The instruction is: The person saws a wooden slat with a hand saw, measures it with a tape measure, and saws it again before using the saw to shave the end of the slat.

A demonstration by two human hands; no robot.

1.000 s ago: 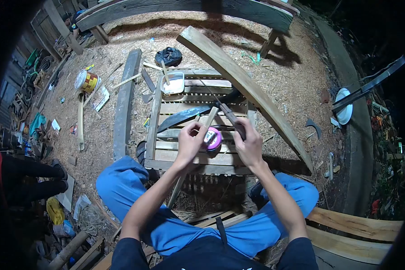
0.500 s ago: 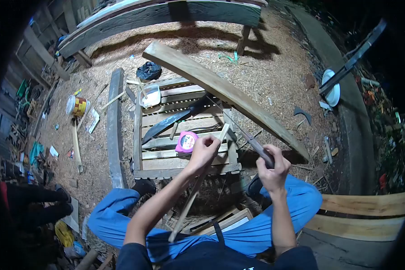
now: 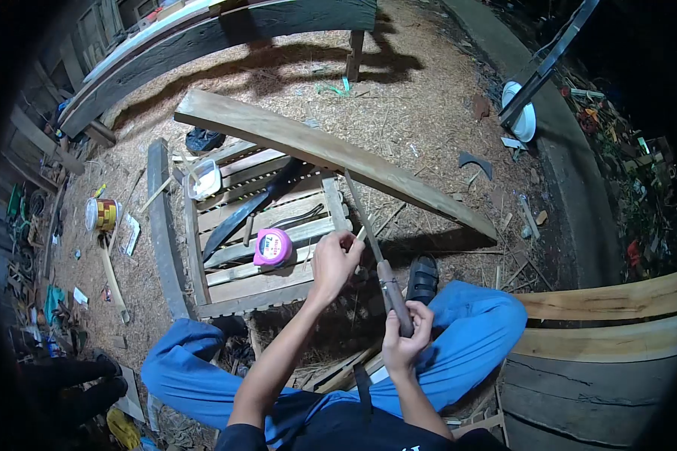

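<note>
My right hand [image 3: 405, 338] is closed around the brown handle of a knife [image 3: 393, 295], whose long narrow blade points up and away. Pinched in my left hand [image 3: 334, 264] is a thin wooden strip [image 3: 364, 228]; its tip shows beyond my fingers beside the blade, and most of it is hidden. Left of that hand, a pink tape measure [image 3: 272, 246] lies on a slatted wooden crate [image 3: 256, 299]. A dark machete [image 3: 237, 219] and pliers-like handles [image 3: 299, 218] also rest on the slats.
A thick beam [image 3: 293, 139] lies slanted across the crate's far side. A dark plank [image 3: 164, 225] lies to the left, near a yellow-red can [image 3: 104, 214]. A plastic tub [image 3: 204, 182] sits on the crate's corner. A heavy bench [image 3: 226, 37] stands behind; boards [image 3: 602, 301] lie right.
The view has shifted, so the crate and beam appear further left. My right hand has moved inward with the knife, its blade now steeper and close beside my left hand.
</note>
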